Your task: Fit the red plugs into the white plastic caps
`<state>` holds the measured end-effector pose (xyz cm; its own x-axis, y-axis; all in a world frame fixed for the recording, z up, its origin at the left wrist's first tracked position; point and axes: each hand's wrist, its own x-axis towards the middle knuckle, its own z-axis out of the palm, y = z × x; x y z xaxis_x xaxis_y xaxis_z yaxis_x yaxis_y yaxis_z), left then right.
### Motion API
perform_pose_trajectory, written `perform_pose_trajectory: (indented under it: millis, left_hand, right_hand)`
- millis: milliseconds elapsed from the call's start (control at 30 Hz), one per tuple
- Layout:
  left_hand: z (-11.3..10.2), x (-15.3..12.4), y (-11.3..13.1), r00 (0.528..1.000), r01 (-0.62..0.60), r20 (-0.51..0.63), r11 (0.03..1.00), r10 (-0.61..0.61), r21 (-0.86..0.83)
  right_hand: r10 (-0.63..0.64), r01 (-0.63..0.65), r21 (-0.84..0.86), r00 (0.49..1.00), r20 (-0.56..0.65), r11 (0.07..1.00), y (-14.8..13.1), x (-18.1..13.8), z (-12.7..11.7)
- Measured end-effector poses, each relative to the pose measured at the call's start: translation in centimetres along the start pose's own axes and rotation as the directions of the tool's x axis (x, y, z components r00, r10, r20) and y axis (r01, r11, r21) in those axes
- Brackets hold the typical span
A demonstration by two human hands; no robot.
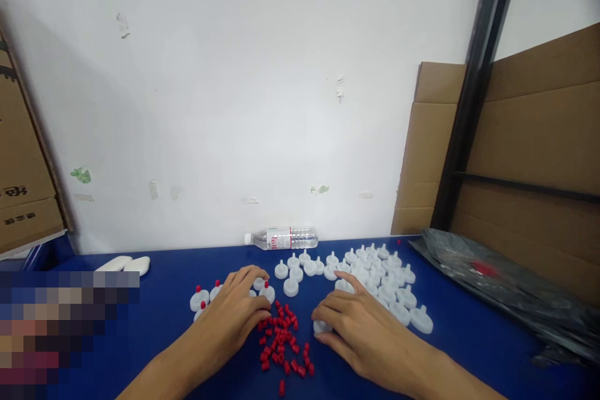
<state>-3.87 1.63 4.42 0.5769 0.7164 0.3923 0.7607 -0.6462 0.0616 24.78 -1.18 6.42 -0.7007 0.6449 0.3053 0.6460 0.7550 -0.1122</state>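
Head: right fingers around lid

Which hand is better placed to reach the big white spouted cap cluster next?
Probably the right hand: it's beside the white spouted caps, though curled around a white piece. The left hand is farther away, at a red-tipped cap.

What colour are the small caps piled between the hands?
The small caps are red, best seen in the head view.
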Motion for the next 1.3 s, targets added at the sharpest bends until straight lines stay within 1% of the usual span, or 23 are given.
perform_pose_trajectory:
  millis: [200, 367, 467, 567, 667, 800, 867, 967, 1033, 1100, 1167, 1300]
  left_hand:
    - [-0.1, -0.1, 0.1, 1.000, 0.015, 0.019, 1.000, -0.015, -0.016]
    - [0.2, -0.2, -0.2, 1.000, 0.019, 0.005, 0.998, -0.019, -0.065]
    - [0.5, -0.3, -0.3, 1.000, 0.014, -0.007, 0.997, -0.015, -0.070]
    - [0.7, -0.3, -0.4, 1.000, 0.012, -0.028, 0.998, -0.014, -0.063]
    - [0.8, -0.2, -0.5, 0.998, 0.014, -0.055, 0.998, -0.018, -0.057]
    - [0.4, 0.0, -0.1, 0.992, 0.004, -0.123, 0.999, -0.010, -0.054]
    - [-0.1, 0.2, 0.4, 0.985, -0.042, -0.169, 0.997, 0.030, -0.067]
    - [-0.8, 0.3, 1.6, 0.957, -0.177, -0.249, 0.980, 0.148, -0.097]
    - [-1.2, 0.4, 2.4, 0.918, -0.283, -0.311, 0.956, 0.245, -0.081]
    - [-1.2, 0.3, 3.0, 0.877, -0.357, -0.359, 0.933, 0.318, -0.044]
    - [-1.1, 0.2, 3.4, 0.855, -0.392, -0.381, 0.919, 0.352, -0.031]
    - [-0.8, 0.0, 4.2, 0.840, -0.423, -0.385, 0.906, 0.382, -0.026]
  right_hand:
    - [-0.013, 0.014, -0.033, 1.000, 0.021, 0.999, -0.1, 0.0, -0.1]
    - [-0.011, 0.011, -0.050, 1.000, -0.012, 0.999, -0.6, 0.1, -0.7]
    - [-0.034, 0.032, -0.044, 0.998, -0.044, 0.999, -0.6, 0.1, -0.9]
    - [-0.092, 0.088, -0.046, 0.992, -0.091, 0.995, -0.4, 0.1, -0.8]
    - [-0.147, 0.138, -0.064, 0.977, -0.157, 0.988, -0.2, 0.1, -0.6]
    - [-0.182, 0.164, -0.095, 0.952, -0.245, 0.982, -0.2, 0.3, -0.4]
    - [-0.193, 0.172, -0.098, 0.945, -0.265, 0.980, -0.1, 0.3, -0.3]
    - [-0.211, 0.191, -0.101, 0.945, -0.252, 0.976, -0.2, 0.1, 0.0]
    - [-0.228, 0.207, -0.112, 0.947, -0.227, 0.972, -0.2, 0.0, 0.1]
    - [-0.234, 0.214, -0.122, 0.953, -0.194, 0.969, -0.2, -0.1, 0.3]
    - [-0.235, 0.216, -0.126, 0.957, -0.169, 0.968, -0.2, -0.1, 0.5]
    - [-0.255, 0.238, -0.126, 0.956, -0.147, 0.963, -0.4, 0.0, 0.6]
